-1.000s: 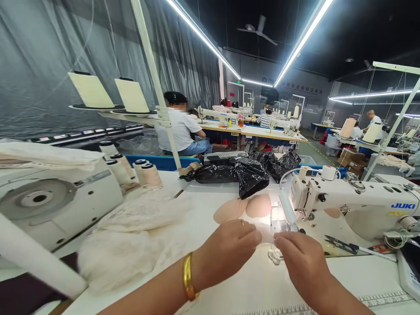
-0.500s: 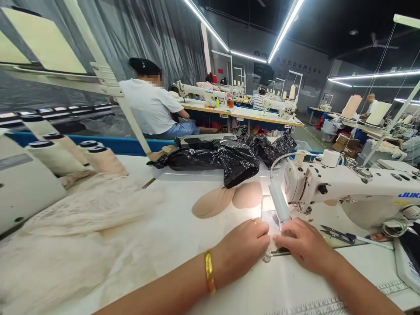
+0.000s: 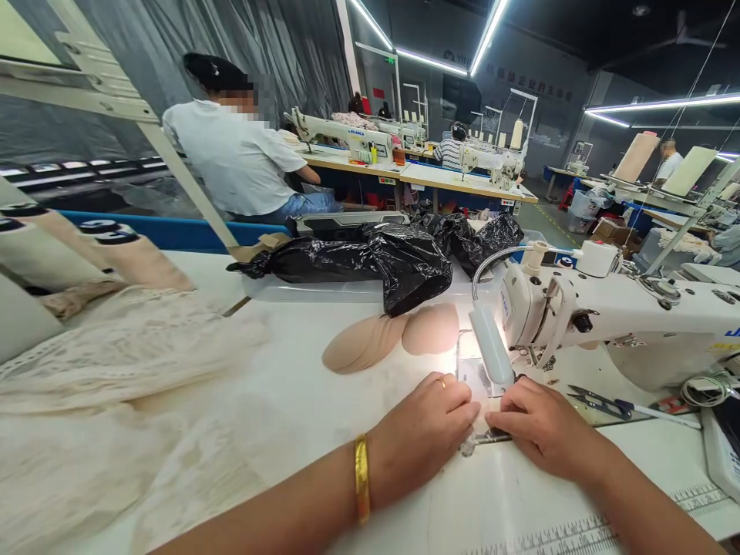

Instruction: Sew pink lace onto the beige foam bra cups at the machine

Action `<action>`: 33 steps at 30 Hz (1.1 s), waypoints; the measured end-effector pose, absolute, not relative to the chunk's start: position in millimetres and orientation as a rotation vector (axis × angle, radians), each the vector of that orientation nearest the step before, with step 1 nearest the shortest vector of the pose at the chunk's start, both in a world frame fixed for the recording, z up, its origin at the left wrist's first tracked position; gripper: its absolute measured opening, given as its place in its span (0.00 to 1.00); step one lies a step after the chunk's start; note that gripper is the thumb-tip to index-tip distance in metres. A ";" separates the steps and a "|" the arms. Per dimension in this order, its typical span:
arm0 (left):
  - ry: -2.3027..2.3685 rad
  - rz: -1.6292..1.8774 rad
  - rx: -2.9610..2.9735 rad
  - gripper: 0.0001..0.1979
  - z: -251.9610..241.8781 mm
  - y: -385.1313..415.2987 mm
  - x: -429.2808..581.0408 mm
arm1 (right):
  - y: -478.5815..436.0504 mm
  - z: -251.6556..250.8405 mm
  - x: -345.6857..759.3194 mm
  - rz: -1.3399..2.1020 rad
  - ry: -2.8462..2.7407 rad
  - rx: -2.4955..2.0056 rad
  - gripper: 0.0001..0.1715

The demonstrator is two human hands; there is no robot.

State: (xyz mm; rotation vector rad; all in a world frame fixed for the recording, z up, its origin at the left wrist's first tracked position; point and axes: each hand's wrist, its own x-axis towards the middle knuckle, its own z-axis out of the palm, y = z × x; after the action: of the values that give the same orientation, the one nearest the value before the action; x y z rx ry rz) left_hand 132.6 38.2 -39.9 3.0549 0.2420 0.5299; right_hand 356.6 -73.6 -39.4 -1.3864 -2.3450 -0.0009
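Note:
At the needle area of a white sewing machine [image 3: 537,304], my two hands face each other with a narrow gap between their fingertips. My left hand [image 3: 425,428], wearing a ring and a gold bangle [image 3: 361,478], is closed with its fingers pressed together. My right hand [image 3: 540,428] is closed too, thumb and index finger towards the left hand. What lies in the fingers, perhaps a small pale piece, is too small to make out. A lamp head [image 3: 490,343] on a bent metal neck lights this spot and partly covers the needle. Beige oval pads [image 3: 364,343] lie beyond my left hand.
Cream lace fabric [image 3: 116,370] spreads over the table's left side, by thread cones [image 3: 132,250]. Black plastic bags [image 3: 370,258] lie behind the pads. Thread snips [image 3: 601,401] rest right of my right hand; a ruler [image 3: 555,539] runs along the front. A co-worker [image 3: 237,154] sits beyond.
The view has swung slightly to the right. Both hands stay at the machine's needle area, closed, with only slight shifts of the fingers.

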 end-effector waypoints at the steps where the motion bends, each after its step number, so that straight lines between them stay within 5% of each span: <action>1: 0.238 0.531 3.051 0.12 -40.6 38.2 132.6 | -73.7 -39.0 356.4 0.001 -2.346 -1.383 0.21; 33: 0.000 0.584 3.022 0.07 -58.5 88.4 168.5 | -62.4 -58.3 358.5 -0.119 -2.184 -1.624 0.19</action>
State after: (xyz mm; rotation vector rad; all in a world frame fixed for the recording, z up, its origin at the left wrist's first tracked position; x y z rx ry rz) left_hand 168.5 88.4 -58.5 3.0223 -0.0002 0.5840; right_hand 358.5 -62.4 -58.3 -1.6237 -2.1843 -0.1185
